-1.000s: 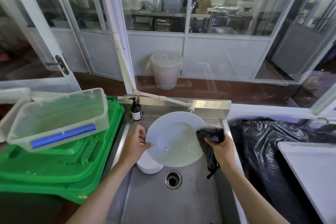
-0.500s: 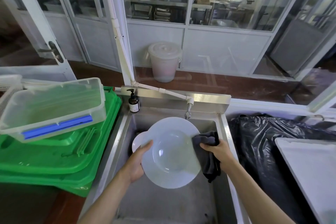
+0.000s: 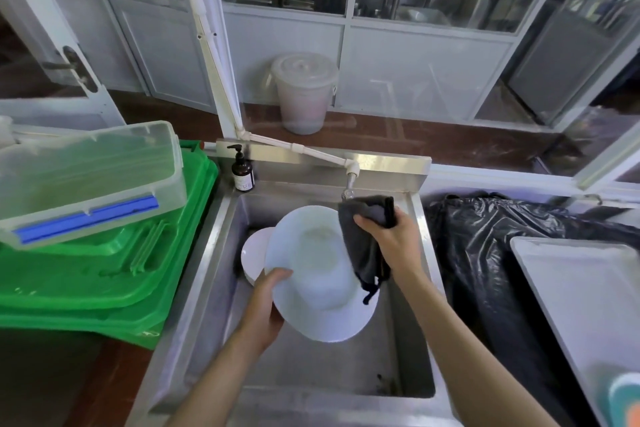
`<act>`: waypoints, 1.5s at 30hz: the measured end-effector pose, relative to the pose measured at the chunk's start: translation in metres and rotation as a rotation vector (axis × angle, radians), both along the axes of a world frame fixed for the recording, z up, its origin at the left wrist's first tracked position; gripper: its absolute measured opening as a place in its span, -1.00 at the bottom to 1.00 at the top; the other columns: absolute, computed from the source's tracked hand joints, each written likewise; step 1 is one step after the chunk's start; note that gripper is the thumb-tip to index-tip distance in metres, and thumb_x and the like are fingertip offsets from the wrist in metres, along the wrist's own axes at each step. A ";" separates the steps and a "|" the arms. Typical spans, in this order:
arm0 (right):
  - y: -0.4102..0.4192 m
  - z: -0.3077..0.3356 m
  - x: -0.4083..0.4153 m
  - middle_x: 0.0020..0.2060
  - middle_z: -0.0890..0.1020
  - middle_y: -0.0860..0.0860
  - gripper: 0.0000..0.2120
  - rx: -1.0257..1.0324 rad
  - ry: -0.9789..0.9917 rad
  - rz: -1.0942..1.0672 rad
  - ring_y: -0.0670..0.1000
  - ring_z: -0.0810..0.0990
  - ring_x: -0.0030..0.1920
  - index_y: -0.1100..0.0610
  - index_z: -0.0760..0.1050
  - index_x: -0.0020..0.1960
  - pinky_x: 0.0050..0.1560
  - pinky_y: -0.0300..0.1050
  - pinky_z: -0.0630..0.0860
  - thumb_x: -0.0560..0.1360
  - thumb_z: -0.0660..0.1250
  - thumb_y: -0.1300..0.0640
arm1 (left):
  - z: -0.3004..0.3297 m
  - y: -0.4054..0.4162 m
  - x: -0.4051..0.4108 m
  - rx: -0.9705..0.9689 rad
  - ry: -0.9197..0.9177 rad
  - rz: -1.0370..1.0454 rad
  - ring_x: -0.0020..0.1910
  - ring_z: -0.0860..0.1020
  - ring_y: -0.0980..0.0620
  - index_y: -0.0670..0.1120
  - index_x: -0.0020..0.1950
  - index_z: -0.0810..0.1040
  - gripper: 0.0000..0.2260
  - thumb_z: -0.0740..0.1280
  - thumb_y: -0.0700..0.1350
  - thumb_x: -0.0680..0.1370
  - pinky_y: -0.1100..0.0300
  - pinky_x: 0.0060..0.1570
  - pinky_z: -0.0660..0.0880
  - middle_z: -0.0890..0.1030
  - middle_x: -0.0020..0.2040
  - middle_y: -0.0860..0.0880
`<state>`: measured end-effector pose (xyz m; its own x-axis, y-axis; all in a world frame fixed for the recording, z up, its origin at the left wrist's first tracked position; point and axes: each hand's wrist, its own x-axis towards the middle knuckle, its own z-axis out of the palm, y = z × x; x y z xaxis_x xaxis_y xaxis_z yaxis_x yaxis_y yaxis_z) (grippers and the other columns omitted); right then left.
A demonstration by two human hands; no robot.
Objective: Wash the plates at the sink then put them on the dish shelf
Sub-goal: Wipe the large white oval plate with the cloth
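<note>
Glass partitions and white-framed doors close off the back of this kitchen, with a lidded plastic bucket (image 3: pixel 304 92) on the floor beyond them. Up front sits a stainless steel sink (image 3: pixel 207 253), a brown pump bottle of soap (image 3: pixel 243 170) at its back left corner and a white pipe running down to the tap (image 3: pixel 349 180).

Over the basin, the person's left hand (image 3: pixel 268 305) grips a white deep plate (image 3: pixel 320 274) by its near left rim, thumb curled over the edge, holding it tilted with the hollow facing up. The right hand (image 3: pixel 393 241) is closed round a dark grey cloth (image 3: pixel 367 243), bunched just under the tap and draping down over the plate's right side. I cannot tell whether water is running.

Behind the held plate, low in the sink at the left, a short stack of white plates (image 3: pixel 252 256) waits. To my eye the job is in its early part: one plate is mid-wipe, the stack looks untouched, and nothing has gone to a dish shelf, which I cannot pick out from here.

Left of the sink lie stacked green lids (image 3: pixel 104 270) with a clear plastic box (image 3: pixel 86 177) on top. A black bin bag (image 3: pixel 485 253) and a white tray (image 3: pixel 581 288) are to the right.
</note>
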<state>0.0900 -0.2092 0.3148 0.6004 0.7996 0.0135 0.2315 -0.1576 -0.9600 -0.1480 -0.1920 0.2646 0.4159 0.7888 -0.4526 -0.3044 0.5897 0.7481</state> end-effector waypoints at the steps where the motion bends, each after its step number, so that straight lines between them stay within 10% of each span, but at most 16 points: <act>1: 0.005 0.006 -0.009 -0.12 0.76 -0.11 -0.77 0.045 0.012 0.011 -0.19 0.71 -0.09 0.03 0.67 0.06 -0.13 -0.32 0.59 0.44 0.61 0.11 | 0.006 -0.002 0.003 0.045 0.008 -0.016 0.23 0.65 -0.19 -0.04 0.33 0.62 -0.56 0.37 -0.11 0.44 -0.11 0.25 0.52 0.70 0.23 -0.15; 10: 0.038 0.001 -0.067 -0.05 0.58 -0.08 -0.77 0.042 -0.497 0.046 0.03 0.59 -0.08 0.02 0.50 0.11 -0.11 0.00 0.56 0.53 0.34 -0.08 | 0.032 -0.022 0.022 0.117 0.162 -0.145 0.18 0.67 -0.21 -0.11 0.27 0.66 -0.68 0.22 -0.32 0.62 -0.10 0.21 0.56 0.72 0.17 -0.19; 21: 0.021 0.006 -0.065 -0.12 0.64 -0.16 -0.60 0.097 -0.505 -0.008 -0.11 0.60 -0.12 -0.02 0.51 0.04 -0.14 -0.20 0.51 0.48 0.38 -0.34 | 0.057 -0.040 0.021 0.299 0.273 -0.254 0.17 0.68 -0.09 0.12 0.17 0.69 -0.62 0.28 -0.16 0.45 -0.15 0.23 0.55 0.73 0.15 -0.04; 28: 0.013 0.005 -0.033 -0.19 0.65 -0.13 -0.77 0.092 -0.058 -0.261 -0.23 0.62 -0.15 0.04 0.56 -0.03 -0.13 -0.27 0.47 0.58 0.41 -0.13 | 0.063 -0.060 0.019 0.379 0.292 -0.277 0.18 0.66 -0.08 0.11 0.20 0.68 -0.63 0.32 -0.17 0.46 -0.17 0.27 0.55 0.72 0.16 -0.02; 34: 0.001 0.010 -0.053 -0.21 0.69 -0.08 -0.74 0.144 -0.154 -0.015 -0.12 0.65 -0.18 0.11 0.58 0.01 -0.18 -0.26 0.54 0.61 0.39 -0.10 | 0.066 -0.073 0.021 0.339 0.261 -0.207 0.16 0.68 -0.08 0.14 0.14 0.71 -0.63 0.30 -0.18 0.44 -0.09 0.16 0.56 0.74 0.13 -0.01; 42: -0.004 0.004 -0.024 -0.25 0.65 -0.03 -0.55 -0.097 -0.078 -0.298 0.01 0.66 -0.17 0.11 0.54 -0.08 -0.16 -0.07 0.53 0.63 0.23 -0.28 | 0.063 -0.085 0.014 0.375 0.241 -0.187 0.18 0.66 -0.15 0.04 0.21 0.69 -0.61 0.33 -0.20 0.43 -0.15 0.18 0.57 0.72 0.14 -0.08; 45: -0.011 0.017 -0.047 -0.36 0.59 -0.11 -0.63 0.056 -0.276 -0.190 -0.18 0.57 -0.30 0.10 0.49 -0.18 -0.26 -0.33 0.42 0.64 0.30 -0.17 | 0.068 -0.086 0.018 0.416 0.272 -0.216 0.14 0.67 -0.05 0.03 0.22 0.68 -0.59 0.28 -0.20 0.43 0.00 0.10 0.56 0.73 0.12 -0.02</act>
